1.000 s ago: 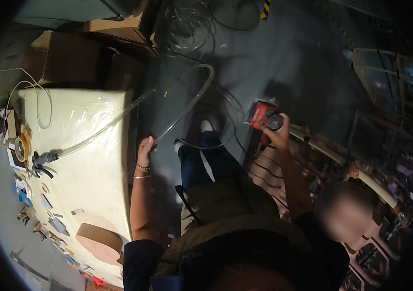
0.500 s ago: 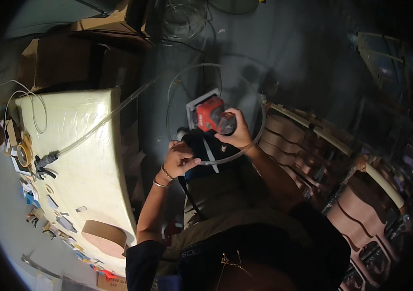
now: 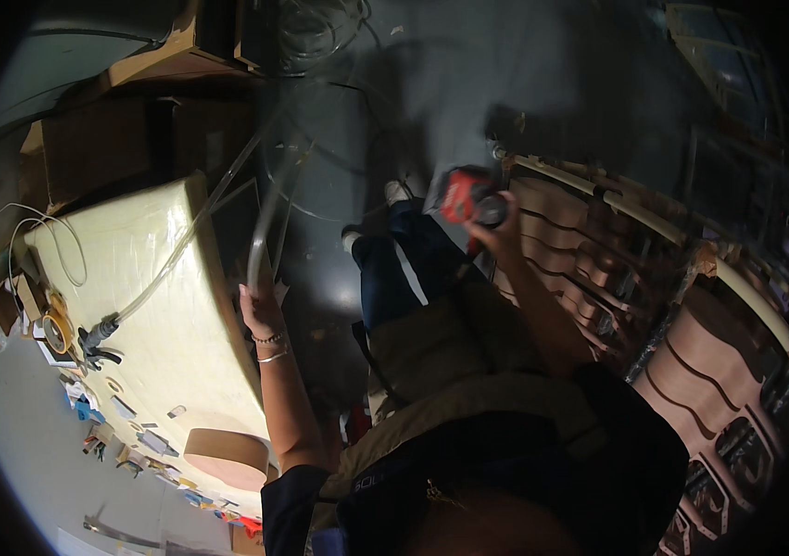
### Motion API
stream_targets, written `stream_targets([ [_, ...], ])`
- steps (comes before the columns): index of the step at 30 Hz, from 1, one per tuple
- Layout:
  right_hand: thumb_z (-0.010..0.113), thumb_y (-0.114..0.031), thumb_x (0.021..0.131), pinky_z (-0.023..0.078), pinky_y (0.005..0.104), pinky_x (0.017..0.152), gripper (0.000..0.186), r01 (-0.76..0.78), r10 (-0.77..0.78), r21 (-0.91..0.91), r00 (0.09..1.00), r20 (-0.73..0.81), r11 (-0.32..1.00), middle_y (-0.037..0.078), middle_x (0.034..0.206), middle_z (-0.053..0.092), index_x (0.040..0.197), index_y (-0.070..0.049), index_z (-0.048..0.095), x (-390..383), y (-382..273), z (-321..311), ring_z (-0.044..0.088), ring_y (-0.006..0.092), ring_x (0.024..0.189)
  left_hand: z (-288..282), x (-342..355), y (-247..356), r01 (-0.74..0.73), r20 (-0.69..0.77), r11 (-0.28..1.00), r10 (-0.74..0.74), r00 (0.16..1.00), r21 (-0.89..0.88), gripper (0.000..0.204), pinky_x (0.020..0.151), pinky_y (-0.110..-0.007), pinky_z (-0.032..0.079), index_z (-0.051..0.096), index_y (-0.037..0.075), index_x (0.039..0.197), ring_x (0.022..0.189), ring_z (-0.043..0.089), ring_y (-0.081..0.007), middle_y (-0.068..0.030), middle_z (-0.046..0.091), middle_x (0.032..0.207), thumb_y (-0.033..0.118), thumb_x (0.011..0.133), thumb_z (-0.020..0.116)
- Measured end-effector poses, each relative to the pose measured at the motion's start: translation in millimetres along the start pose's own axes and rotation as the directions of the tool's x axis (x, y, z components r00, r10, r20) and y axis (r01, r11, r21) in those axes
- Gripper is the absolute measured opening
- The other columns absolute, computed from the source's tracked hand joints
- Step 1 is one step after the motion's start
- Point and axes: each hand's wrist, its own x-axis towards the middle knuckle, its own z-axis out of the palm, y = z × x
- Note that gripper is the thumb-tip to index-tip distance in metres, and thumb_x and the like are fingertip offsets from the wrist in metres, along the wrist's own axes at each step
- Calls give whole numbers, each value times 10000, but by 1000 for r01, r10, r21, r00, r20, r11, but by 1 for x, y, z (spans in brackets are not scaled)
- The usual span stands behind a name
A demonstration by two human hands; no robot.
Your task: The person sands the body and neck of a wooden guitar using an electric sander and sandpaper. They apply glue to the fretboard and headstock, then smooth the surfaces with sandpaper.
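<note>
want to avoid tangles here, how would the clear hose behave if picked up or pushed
The clear hose is probably flexible but springy, since it sweeps in broad curves. Its shiny, smooth-looking surface may let it slide easily on the glossy-covered table. Being slender and see-through, it is likely light for its length.

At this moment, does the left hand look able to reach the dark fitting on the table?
Probably yes, perhaps with a lean: the left hand is beside the table, with only its top between it and the dark fitting. However, it seems to hold a clear hose, which may hinder.
</note>
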Motion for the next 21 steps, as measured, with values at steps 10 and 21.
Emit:
stream_targets([
  [10,859,-198,646,408,356,968,821,40,-124,-129,650,-750,991,123,1247,480,1300,-13,398,-8,-62,-145,464,238,1137,-148,35,-67,-61,-150,981,90,985,184,438,982,-354,419,465,30,1295,1123,544,-218,-111,561,1210,318,966,432],
  [21,592,-154,839,500,467,875,504,609,-185,414,685,-705,677,178,1228,505,1306,-54,431,-75,-174,-245,518,309,1099,-101,61,-59,-339,234,-571,-251,939,748,275,716,-404,490,658,70,907,799,628,-281,-123,632,896,316,845,551],
])
